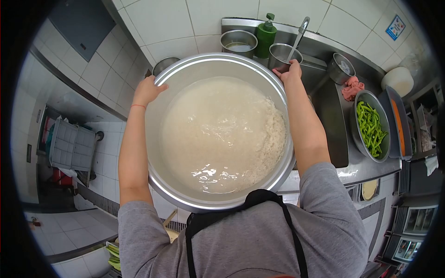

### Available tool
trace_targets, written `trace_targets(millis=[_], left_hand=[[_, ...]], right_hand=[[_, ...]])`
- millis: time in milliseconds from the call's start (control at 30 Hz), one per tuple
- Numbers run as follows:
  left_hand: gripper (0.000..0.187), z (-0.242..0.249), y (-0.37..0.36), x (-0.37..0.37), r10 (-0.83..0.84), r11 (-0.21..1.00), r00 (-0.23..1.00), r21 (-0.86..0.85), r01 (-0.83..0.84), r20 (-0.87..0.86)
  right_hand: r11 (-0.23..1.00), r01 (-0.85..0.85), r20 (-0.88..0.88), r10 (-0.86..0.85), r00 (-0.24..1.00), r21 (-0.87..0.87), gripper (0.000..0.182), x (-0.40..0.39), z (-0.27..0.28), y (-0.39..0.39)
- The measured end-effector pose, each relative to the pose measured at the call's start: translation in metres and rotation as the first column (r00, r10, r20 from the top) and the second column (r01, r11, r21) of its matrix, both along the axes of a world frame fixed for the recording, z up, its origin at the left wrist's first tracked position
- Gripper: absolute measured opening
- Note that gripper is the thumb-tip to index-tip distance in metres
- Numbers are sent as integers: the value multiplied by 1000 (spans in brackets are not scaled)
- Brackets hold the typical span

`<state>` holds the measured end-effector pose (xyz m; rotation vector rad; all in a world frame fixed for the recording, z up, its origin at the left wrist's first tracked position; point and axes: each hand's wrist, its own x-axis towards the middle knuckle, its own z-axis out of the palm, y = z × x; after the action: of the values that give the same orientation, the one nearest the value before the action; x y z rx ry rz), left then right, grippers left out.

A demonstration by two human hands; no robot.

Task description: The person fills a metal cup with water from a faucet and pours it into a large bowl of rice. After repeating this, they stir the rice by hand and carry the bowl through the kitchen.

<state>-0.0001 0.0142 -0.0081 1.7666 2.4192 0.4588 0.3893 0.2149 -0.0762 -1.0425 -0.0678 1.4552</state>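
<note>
Pot [213, 68] sits midframe between the forearms, close against the apron [199, 227]; it holds cloudy water [213, 125], with rice [273, 143] banked at its right side. Findings, left to right, follow.

Far left: a grey crate [67, 143], well apart. Left hand [149, 91]: on the upper left rim, thumb laid over the edge, fingers bent down outside and largely out of sight; it has hold of the rim. From this hand the pot lies to the right. Being round, the pot shows no long axis; what supports its underside is hidden.

Behind the far rim: a bowl [238, 39] and a green bottle [266, 39]. Right hand [291, 73]: on the upper right rim, partly closed, thumb side against the edge, most fingers hidden; grip judged to be on the pot, which lies left of it and toward the body.

The tap [302, 28] stands just beyond this hand and the sink [336, 139] to its right; the right hand is nearer to both. Far right: green peppers [371, 129] in a steel bowl.
</note>
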Motion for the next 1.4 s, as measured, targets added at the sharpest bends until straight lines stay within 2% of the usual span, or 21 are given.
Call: trace_targets(millis=[433,933,1233,1300,1400], left_hand=[[43,0,0,0,5,1000,1000,-3,-5,1],[44,-2,1,-2,4,1000,1000,-13,-4,6],[42,-1,0,-1,1,1000,1000,2,-1,-3],[42,0,0,0,5,1000,1000,0,-5,4],[42,-1,0,-1,4,1000,1000,-1,-4,4]], right_hand=[[1000,20,31,-19,999,-23,49,2,-6,5],[999,-37,30,38,999,-32,49,5,-9,7],[998,-5,3,5,1000,-64,57,7,-15,14],[990,73,70,-65,995,-118,38,2,-11,12],[987,95,81,-86,993,-127,38,1,-8,8]])
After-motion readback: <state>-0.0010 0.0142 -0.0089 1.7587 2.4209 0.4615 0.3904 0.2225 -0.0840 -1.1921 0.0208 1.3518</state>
